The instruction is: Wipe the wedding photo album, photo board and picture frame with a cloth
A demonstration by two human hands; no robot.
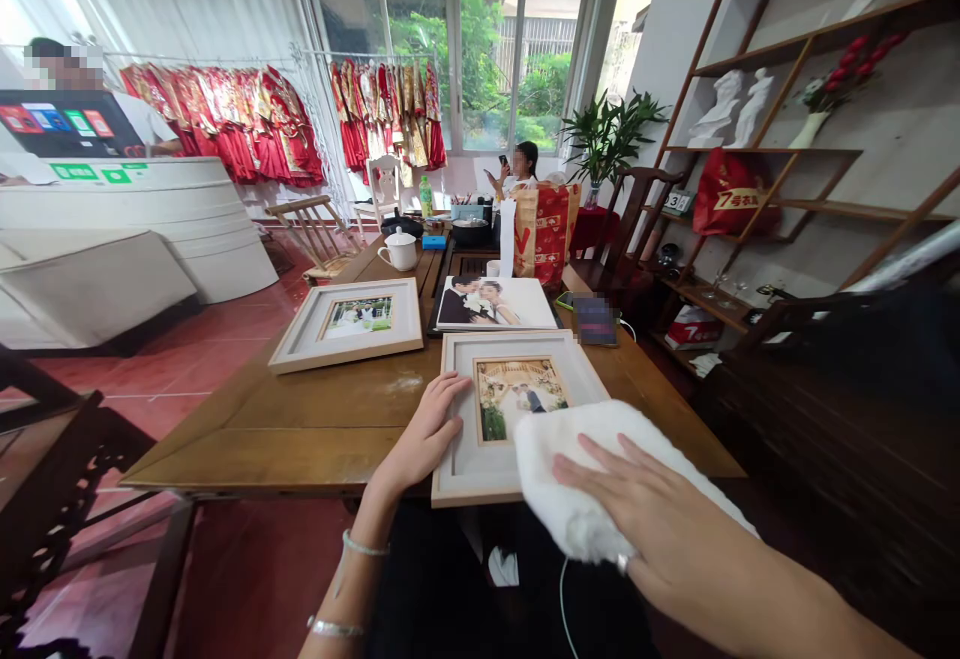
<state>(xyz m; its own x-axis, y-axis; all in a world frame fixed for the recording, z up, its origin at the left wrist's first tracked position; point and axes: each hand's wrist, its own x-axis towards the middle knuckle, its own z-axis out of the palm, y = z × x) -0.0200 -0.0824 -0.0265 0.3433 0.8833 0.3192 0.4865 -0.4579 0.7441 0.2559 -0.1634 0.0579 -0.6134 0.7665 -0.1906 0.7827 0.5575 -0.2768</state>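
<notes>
A light wooden picture frame [480, 359] with a wedding photo lies at the near edge of the wooden table [315, 419]. My left hand [426, 431] rests flat on the frame's left side, fingers stretched out. My right hand [637, 509] lies flat, fingers spread, on a white fluffy cloth [555, 459] that covers the frame's lower right corner. A second framed photo [349, 322] lies further left on the table. An unframed wedding print [491, 302] lies behind the near frame.
A white teapot [399, 249], a black pot, a red gift bag [546, 229] and a phone [596, 321] stand further back. A seated person holds a phone at the far end. Wooden shelves line the right wall. Red garments hang on racks by the window. A dark chair stands at left.
</notes>
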